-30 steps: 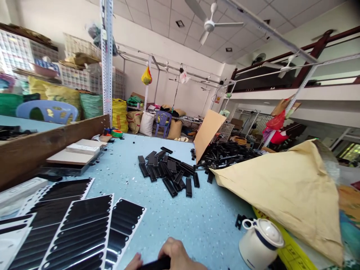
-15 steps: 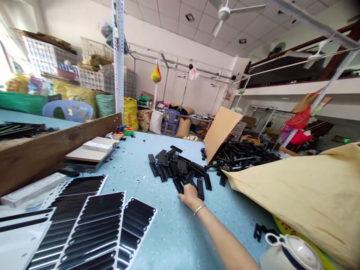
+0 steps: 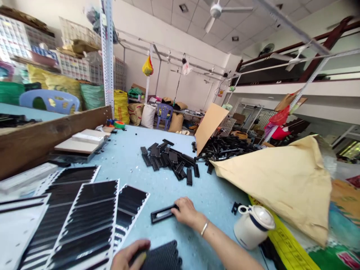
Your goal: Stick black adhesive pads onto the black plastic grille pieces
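My right hand [image 3: 184, 210], with a silver bangle at the wrist, grips one end of a long black plastic piece [image 3: 163, 214] with a pale slot along its middle. The piece is held just over the blue table [image 3: 208, 202]. At the bottom edge my left hand [image 3: 131, 255] is closed round the end of a row of black textured strips [image 3: 164, 257] with rounded ends; part of this hand is cut off. Farther off lies a loose pile of black plastic pieces [image 3: 168, 157]. Sheets of black stickers [image 3: 87, 221] overlap at the left.
A lidded white mug [image 3: 249, 230] stands at right, beside large tan paper [image 3: 270, 176]. Behind the paper lies a bigger black heap [image 3: 227, 148] beside an upright cardboard panel [image 3: 210, 125]. A wooden board [image 3: 56, 140] edges the left side. Green tape [image 3: 119, 125] sits at the back.
My right hand has come back from the pile towards me, bringing a black plastic piece. My left hand and the textured strips have entered at the bottom. The view has turned slightly right.
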Demonstrator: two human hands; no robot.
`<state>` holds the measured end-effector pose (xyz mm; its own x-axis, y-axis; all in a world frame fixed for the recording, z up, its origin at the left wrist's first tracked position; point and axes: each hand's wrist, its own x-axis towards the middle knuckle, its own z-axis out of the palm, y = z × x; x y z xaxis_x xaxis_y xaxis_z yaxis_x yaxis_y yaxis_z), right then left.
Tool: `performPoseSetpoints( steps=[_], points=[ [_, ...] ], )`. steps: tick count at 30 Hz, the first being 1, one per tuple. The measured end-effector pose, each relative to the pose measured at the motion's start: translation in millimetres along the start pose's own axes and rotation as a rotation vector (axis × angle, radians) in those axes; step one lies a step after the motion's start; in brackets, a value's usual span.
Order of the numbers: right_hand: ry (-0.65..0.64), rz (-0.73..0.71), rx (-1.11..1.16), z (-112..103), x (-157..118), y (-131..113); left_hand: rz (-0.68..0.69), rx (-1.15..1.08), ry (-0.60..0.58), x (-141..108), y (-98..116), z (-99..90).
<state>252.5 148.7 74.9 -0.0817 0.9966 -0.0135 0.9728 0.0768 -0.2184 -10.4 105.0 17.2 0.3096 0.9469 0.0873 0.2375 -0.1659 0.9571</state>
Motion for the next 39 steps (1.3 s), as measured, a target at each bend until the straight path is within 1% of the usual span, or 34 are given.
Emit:
performPoseSetpoints(
  steps=[2,4,6,8,12,17,21,24,27,30,34,39],
  points=[
    [-0.060,-0.016,0.021,3,-5,-6,-0.074,-0.141,0.020,-3,16,0.8],
    [-0.104,-0.017,0.047,9,-14,-13,-0.124,-0.359,0.105,-5,27,3.9],
    [-0.140,-0.026,0.075,13,-26,-21,-0.158,-0.414,0.139,-7,30,8.0],
    [-0.157,-0.043,0.100,14,-37,-28,-0.174,-0.425,0.146,-8,27,11.7],
    [-0.129,-0.058,0.112,10,-49,-35,-0.174,-0.437,0.120,-7,21,14.0],
    [-0.134,-0.064,0.077,8,-48,-38,-0.192,-0.461,0.090,-5,27,8.8],
    [-0.132,-0.022,0.071,14,-46,-42,-0.225,-0.538,0.103,-4,35,8.2],
    [-0.100,-0.038,0.073,19,-46,-43,-0.248,-0.569,0.117,-4,39,9.2],
    [-0.077,-0.073,0.053,19,-45,-42,-0.254,-0.565,0.105,-4,40,9.1],
    [-0.053,-0.112,0.019,17,-40,-42,-0.236,-0.510,0.110,0,36,9.0],
    [0.042,-0.163,0.029,17,-36,-49,-0.183,-0.377,0.133,10,27,11.3],
    [0.140,-0.222,0.161,19,-53,-64,-0.101,-0.183,0.138,12,26,11.0]
  ],
)
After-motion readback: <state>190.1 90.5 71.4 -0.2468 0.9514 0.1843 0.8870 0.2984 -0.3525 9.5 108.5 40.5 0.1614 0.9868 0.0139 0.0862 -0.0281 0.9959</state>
